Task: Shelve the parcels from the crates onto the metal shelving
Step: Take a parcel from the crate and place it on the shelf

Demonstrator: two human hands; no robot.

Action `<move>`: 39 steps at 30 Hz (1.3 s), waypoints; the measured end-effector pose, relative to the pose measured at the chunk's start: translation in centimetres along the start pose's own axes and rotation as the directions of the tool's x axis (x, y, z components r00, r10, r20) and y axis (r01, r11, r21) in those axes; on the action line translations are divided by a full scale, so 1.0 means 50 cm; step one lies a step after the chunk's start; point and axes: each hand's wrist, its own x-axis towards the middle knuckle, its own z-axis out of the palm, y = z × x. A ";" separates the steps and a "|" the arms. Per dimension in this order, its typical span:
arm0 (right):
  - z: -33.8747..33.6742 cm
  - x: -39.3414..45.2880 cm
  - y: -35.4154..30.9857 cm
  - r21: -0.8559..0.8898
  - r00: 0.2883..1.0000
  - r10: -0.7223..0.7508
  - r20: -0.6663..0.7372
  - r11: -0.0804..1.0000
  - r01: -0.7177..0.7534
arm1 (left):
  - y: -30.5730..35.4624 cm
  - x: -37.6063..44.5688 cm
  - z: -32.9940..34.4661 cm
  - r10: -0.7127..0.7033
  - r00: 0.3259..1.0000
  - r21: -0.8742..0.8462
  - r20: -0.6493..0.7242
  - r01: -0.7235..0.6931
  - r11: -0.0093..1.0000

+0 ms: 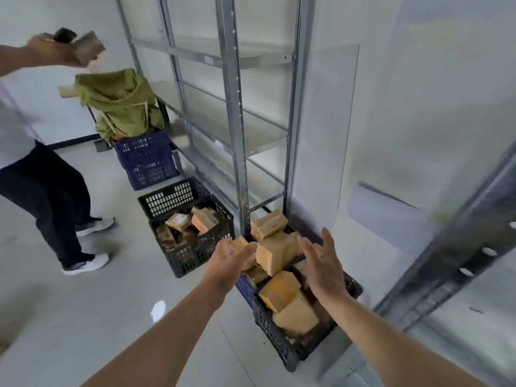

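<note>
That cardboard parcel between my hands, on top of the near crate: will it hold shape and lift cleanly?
The cardboard parcel looks boxy with crisp edges, so probably stiff. It lies tilted on a loose heap in the near crate, so neighbours may slide when it lifts. Both the left hand and right hand are open beside it; a two-handed grip seems sensible.

Beneath the left hand [227, 256] and right hand [321, 263], tan and orange-brown parcels [279, 289] fill a black lattice crate [282, 344] with a blue crate edge [245, 287] — beyond them, silver-grey metal shelving [237, 121]. Far to the left: another black crate [192, 247], blue crates [148, 160], an olive-green sack [122, 107] — pale grey floor [83, 317].
</note>
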 end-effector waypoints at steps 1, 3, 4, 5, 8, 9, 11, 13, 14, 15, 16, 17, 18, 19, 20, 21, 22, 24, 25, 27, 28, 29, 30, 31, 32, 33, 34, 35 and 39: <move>0.016 0.030 -0.006 0.003 1.000 0.015 -0.014 1.000 -0.015 | 0.009 0.041 -0.010 -0.007 1.000 0.004 0.014 0.006 1.000; 0.050 0.091 -0.009 0.024 0.997 0.059 -0.055 0.998 -0.058 | 0.024 0.126 -0.025 -0.020 0.998 0.027 0.058 0.018 0.999; 0.062 0.110 -0.010 0.038 0.995 0.075 -0.069 0.997 -0.073 | 0.032 0.156 -0.030 -0.028 0.997 0.033 0.069 0.026 0.999; 0.070 0.124 -0.010 0.048 0.994 0.078 -0.072 0.996 -0.075 | 0.039 0.179 -0.033 -0.037 0.997 0.032 0.073 0.034 0.999; 0.101 0.202 -0.001 0.068 0.980 0.153 -0.130 0.987 -0.145 | 0.057 0.289 -0.026 -0.064 0.990 0.065 0.125 0.056 0.996; 0.107 0.226 0.002 0.083 0.976 0.171 -0.136 0.983 -0.161 | 0.062 0.319 -0.022 -0.068 0.988 0.070 0.137 0.059 0.996; 0.117 0.286 0.015 0.104 0.961 0.217 -0.171 0.974 -0.201 | 0.070 0.389 -0.006 -0.077 0.982 0.085 0.172 0.063 0.994; 0.123 0.343 0.029 0.124 0.947 0.253 -0.196 0.965 -0.232 | 0.075 0.456 0.012 -0.094 0.976 0.106 0.197 0.074 0.992; 0.126 0.373 0.037 0.135 0.940 0.273 -0.203 0.959 -0.249 | 0.077 0.489 0.022 -0.099 0.974 0.124 0.204 0.075 0.989; 0.129 0.404 0.049 0.143 0.935 0.288 -0.208 0.954 -0.262 | 0.079 0.520 0.031 -0.105 0.973 0.142 0.206 0.076 0.987; 0.133 0.435 0.058 0.145 0.930 0.304 -0.207 0.950 -0.278 | 0.079 0.550 0.040 -0.116 0.972 0.154 0.203 0.085 0.984; 0.136 0.466 0.067 0.152 0.923 0.323 -0.209 0.943 -0.295 | 0.082 0.581 0.051 -0.130 0.971 0.168 0.200 0.097 0.981; 0.139 0.494 0.074 0.157 0.914 0.345 -0.214 0.936 -0.316 | 0.084 0.613 0.062 -0.142 0.969 0.187 0.203 0.104 0.977; 0.143 0.521 0.081 0.155 0.906 0.363 -0.216 0.929 -0.335 | 0.085 0.643 0.071 -0.147 0.968 0.210 0.205 0.103 0.972; 0.148 0.547 0.085 0.150 0.906 0.368 -0.209 0.927 -0.343 | 0.086 0.674 0.079 -0.146 0.968 0.226 0.203 0.098 0.969; 0.153 0.573 0.091 0.145 0.906 0.375 -0.198 0.925 -0.351 | 0.087 0.704 0.087 -0.142 0.969 0.241 0.202 0.091 0.966; 0.157 0.598 0.098 0.137 0.904 0.381 -0.192 0.923 -0.360 | 0.086 0.733 0.096 -0.141 0.968 0.250 0.207 0.087 0.964; 0.168 0.643 0.117 0.124 0.897 0.399 -0.190 0.916 -0.381 | 0.078 0.787 0.112 -0.158 0.964 0.275 0.214 0.096 0.957; 0.174 0.660 0.127 0.128 0.889 0.416 -0.191 0.909 -0.398 | 0.074 0.810 0.120 -0.173 0.961 0.293 0.217 0.105 0.950; 0.183 0.688 0.141 0.150 0.867 0.454 -0.206 0.890 -0.431 | 0.064 0.852 0.136 -0.197 0.954 0.324 0.225 0.117 0.939; 0.187 0.703 0.147 0.156 0.856 0.470 -0.215 0.882 -0.445 | 0.058 0.876 0.146 -0.207 0.950 0.337 0.233 0.120 0.934; 0.192 0.717 0.155 0.160 0.847 0.483 -0.221 0.875 -0.458 | 0.051 0.901 0.156 -0.217 0.945 0.352 0.246 0.121 0.928; 0.198 0.733 0.166 0.156 0.840 0.495 -0.224 0.868 -0.471 | 0.040 0.927 0.166 -0.232 0.937 0.363 0.263 0.127 0.923; 0.206 0.747 0.181 0.147 0.831 0.511 -0.219 0.860 -0.489 | 0.027 0.950 0.176 -0.249 0.926 0.376 0.285 0.131 0.917; 0.217 0.759 0.198 0.136 0.825 0.524 -0.212 0.852 -0.506 | 0.010 0.974 0.185 -0.267 0.913 0.391 0.309 0.134 0.910; 0.230 0.770 0.217 0.130 0.817 0.538 -0.205 0.843 -0.523 | -0.011 0.997 0.194 -0.283 0.900 0.416 0.331 0.130 0.900; 0.245 0.782 0.238 0.132 0.807 0.556 -0.199 0.831 -0.540 | -0.033 1.023 0.202 -0.303 0.886 0.442 0.350 0.129 0.888; 0.264 0.794 0.262 0.143 0.791 0.580 -0.194 0.814 -0.563 | -0.055 1.046 0.209 -0.321 0.873 0.465 0.366 0.126 0.876; 0.349 0.836 0.367 0.181 0.721 0.676 -0.152 0.737 -0.652 | -0.152 1.138 0.237 -0.403 0.827 0.500 0.392 0.176 0.848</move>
